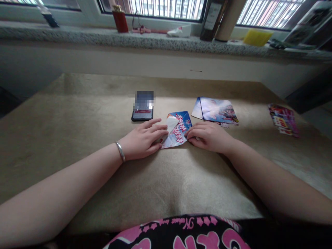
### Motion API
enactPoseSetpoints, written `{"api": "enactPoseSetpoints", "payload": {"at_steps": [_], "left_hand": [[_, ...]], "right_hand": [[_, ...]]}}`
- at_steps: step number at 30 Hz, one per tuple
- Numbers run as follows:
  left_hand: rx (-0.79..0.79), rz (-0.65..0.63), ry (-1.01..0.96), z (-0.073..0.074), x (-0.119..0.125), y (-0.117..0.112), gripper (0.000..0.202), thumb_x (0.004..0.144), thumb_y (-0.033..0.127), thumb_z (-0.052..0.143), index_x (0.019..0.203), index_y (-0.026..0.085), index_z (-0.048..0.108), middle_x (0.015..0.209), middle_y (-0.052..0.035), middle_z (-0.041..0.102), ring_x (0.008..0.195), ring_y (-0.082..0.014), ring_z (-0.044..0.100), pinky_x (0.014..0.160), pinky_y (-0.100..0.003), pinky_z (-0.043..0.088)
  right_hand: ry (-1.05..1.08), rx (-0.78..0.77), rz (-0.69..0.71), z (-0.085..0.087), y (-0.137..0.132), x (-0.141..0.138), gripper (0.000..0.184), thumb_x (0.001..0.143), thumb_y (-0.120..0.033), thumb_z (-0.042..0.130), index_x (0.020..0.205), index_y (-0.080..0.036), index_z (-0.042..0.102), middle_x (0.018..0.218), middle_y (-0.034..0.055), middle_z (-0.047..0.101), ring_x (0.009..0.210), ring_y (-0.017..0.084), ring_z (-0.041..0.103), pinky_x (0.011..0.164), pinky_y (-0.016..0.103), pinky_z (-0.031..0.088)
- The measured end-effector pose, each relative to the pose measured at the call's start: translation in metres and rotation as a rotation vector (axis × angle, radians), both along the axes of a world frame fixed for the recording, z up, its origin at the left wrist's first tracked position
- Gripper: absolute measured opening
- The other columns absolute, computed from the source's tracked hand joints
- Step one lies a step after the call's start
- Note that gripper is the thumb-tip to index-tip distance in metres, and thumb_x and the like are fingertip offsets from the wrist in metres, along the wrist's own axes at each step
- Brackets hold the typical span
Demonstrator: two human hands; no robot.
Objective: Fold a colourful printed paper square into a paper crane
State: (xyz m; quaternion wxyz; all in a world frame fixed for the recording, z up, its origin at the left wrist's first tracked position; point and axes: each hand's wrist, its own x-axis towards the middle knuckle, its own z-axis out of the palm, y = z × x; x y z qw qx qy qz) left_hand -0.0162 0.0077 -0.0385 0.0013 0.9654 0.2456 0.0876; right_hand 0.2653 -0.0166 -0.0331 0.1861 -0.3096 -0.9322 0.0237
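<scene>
A folded printed paper sheet (178, 129), blue with large red-and-white characters, lies on the table in front of me. One flap of it shows a white underside. My left hand (145, 138), a silver bangle at its wrist, rests with fingers stretched out over the sheet's left part. At the right edge of the sheet, my right hand (209, 136) has its fingers curled, with the paper edge at the fingertips. The hands cover both side edges of the sheet.
A phone (143, 107) lies beyond my left hand. Printed sheets (218, 110) lie beyond my right hand, and a colourful printed stack (283, 120) sits far right on the table (90, 103). The stone windowsill (90, 38) behind holds a red container (119, 20) and a yellow item (256, 37).
</scene>
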Motion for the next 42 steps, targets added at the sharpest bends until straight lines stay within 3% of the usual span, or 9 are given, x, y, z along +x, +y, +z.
{"api": "enactPoseSetpoints", "payload": {"at_steps": [4, 8, 18, 26, 31, 37, 42], "left_hand": [[-0.025, -0.039, -0.054, 0.001, 0.002, 0.001, 0.031, 0.092, 0.027, 0.047, 0.119, 0.019, 0.06, 0.128, -0.0067, 0.057, 0.125, -0.0256, 0.042, 0.109, -0.044, 0.036], [-0.065, -0.099, -0.104, 0.001, 0.001, 0.003, 0.027, 0.091, 0.022, 0.047, 0.112, 0.022, 0.063, 0.117, -0.0038, 0.064, 0.12, -0.0234, 0.046, 0.102, -0.04, 0.042], [-0.082, -0.158, -0.169, -0.001, 0.0, 0.007, 0.024, 0.092, 0.026, 0.049, 0.108, 0.022, 0.066, 0.114, -0.0052, 0.066, 0.116, -0.024, 0.05, 0.096, -0.041, 0.047], [-0.164, -0.188, -0.192, -0.003, 0.001, 0.009, 0.022, 0.091, 0.022, 0.049, 0.105, 0.023, 0.066, 0.115, -0.005, 0.065, 0.114, -0.0202, 0.054, 0.095, -0.037, 0.048], [-0.202, -0.173, -0.196, -0.004, 0.001, 0.009, 0.021, 0.09, 0.021, 0.049, 0.106, 0.02, 0.064, 0.114, -0.0055, 0.066, 0.113, -0.0198, 0.055, 0.095, -0.037, 0.049], [-0.225, -0.157, -0.198, -0.005, 0.002, 0.008, 0.02, 0.092, 0.022, 0.048, 0.104, 0.021, 0.064, 0.115, -0.0035, 0.066, 0.116, -0.0197, 0.054, 0.096, -0.036, 0.049], [-0.221, -0.107, -0.207, -0.002, 0.005, 0.004, 0.02, 0.092, 0.026, 0.048, 0.095, 0.02, 0.067, 0.111, -0.0032, 0.068, 0.111, -0.0198, 0.057, 0.095, -0.038, 0.049]], "right_hand": [[0.06, -0.081, 0.017, 0.0, -0.002, -0.001, 0.014, 0.086, -0.022, 0.053, 0.081, -0.018, 0.065, 0.077, 0.0041, 0.069, 0.071, 0.014, 0.062, 0.065, 0.025, 0.045], [0.117, -0.214, 0.032, 0.0, -0.003, -0.003, 0.013, 0.087, -0.024, 0.054, 0.082, -0.018, 0.065, 0.074, 0.0038, 0.067, 0.07, 0.013, 0.059, 0.065, 0.024, 0.043], [0.186, -0.501, -0.293, -0.003, -0.003, -0.009, 0.017, 0.085, -0.029, 0.053, 0.083, -0.018, 0.066, 0.064, -0.001, 0.059, 0.054, 0.01, 0.046, 0.053, 0.023, 0.033], [0.181, -0.42, -0.382, -0.009, 0.001, -0.013, 0.016, 0.085, -0.029, 0.053, 0.086, -0.019, 0.065, 0.072, 0.0012, 0.063, 0.062, 0.013, 0.051, 0.059, 0.024, 0.035], [0.161, -0.376, -0.487, -0.008, 0.0, -0.015, 0.015, 0.084, -0.033, 0.056, 0.079, -0.019, 0.061, 0.063, -0.0012, 0.057, 0.053, 0.011, 0.045, 0.053, 0.023, 0.03], [0.088, -0.411, -0.453, -0.005, -0.002, -0.014, 0.015, 0.086, -0.032, 0.054, 0.078, -0.02, 0.059, 0.062, -0.0015, 0.057, 0.053, 0.011, 0.046, 0.053, 0.023, 0.031], [0.065, -0.349, -0.444, -0.007, 0.0, -0.015, 0.014, 0.085, -0.031, 0.055, 0.079, -0.02, 0.06, 0.067, 0.0, 0.059, 0.057, 0.013, 0.048, 0.055, 0.024, 0.031]]}}
